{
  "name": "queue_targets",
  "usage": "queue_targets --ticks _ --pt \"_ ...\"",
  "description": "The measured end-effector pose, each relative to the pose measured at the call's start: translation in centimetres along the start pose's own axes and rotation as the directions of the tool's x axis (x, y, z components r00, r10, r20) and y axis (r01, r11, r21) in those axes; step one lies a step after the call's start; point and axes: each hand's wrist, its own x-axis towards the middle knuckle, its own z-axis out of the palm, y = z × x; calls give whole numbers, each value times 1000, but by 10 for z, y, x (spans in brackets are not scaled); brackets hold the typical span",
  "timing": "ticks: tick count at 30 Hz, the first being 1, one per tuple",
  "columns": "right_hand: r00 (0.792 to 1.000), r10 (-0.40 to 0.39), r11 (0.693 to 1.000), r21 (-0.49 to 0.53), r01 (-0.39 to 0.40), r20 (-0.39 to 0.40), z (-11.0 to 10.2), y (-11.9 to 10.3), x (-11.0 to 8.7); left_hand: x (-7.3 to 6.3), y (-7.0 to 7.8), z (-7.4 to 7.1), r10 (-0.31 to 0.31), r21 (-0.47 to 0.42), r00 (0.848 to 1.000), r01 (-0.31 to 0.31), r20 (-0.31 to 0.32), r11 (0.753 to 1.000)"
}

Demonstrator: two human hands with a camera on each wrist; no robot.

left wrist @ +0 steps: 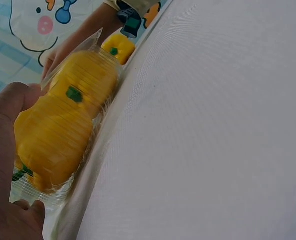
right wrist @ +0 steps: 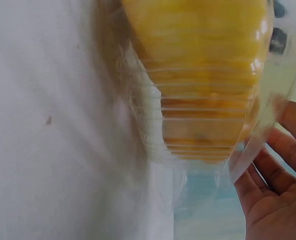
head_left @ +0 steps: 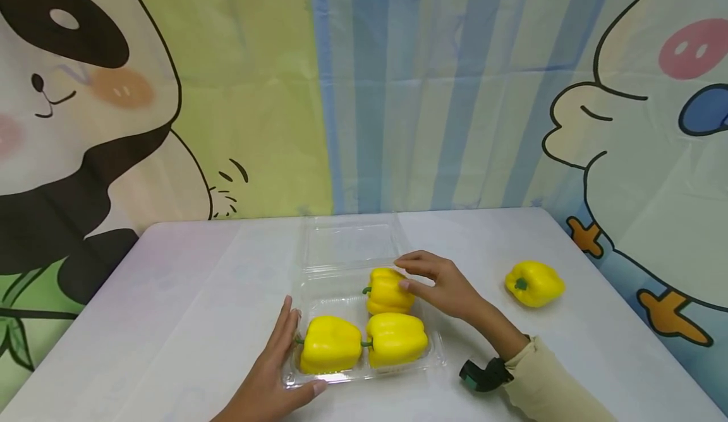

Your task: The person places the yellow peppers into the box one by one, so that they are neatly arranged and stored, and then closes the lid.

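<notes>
A clear plastic hinged container [head_left: 331, 292] sits on the white worktop [head_left: 188, 321], its transparent lid [head_left: 352, 245] folded open behind it. Inside, three glossy yellow bell peppers with green stems take up part of the space: a front-left pepper [head_left: 331, 345], a front-right pepper [head_left: 397, 340] and a back-right pepper [head_left: 388, 290], all with their stems pointing toward the container's left side.

The right hand [head_left: 440, 286] reaches in over the container's right side, its grip clamped on the back-right pepper, thumb on the near side and fingers bent round the far side. The left hand [head_left: 270, 371] braces the container's front-left corner; its grip is spread apart, straight fingers along the left wall and thumb against the front rim.

A fourth, loose yellow pepper [head_left: 534, 284] lies on the worktop to the right of the container. A black wrist-worn device [head_left: 486, 374] and a cream sleeve [head_left: 552, 378] show to the container's right. Behind the container hangs a cartoon-printed fabric backdrop [head_left: 409, 93].
</notes>
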Motion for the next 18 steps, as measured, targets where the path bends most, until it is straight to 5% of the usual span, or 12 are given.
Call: queue_targets --ticks 8,18 --pt "999 -23 997 69 25 -27 -14 2 -11 0 0 0 13 8 1000 -13 -11 1000" --pt "997 -43 999 17 44 -60 -38 7 -27 0 -1 1 -3 13 1000 3 -6 1000"
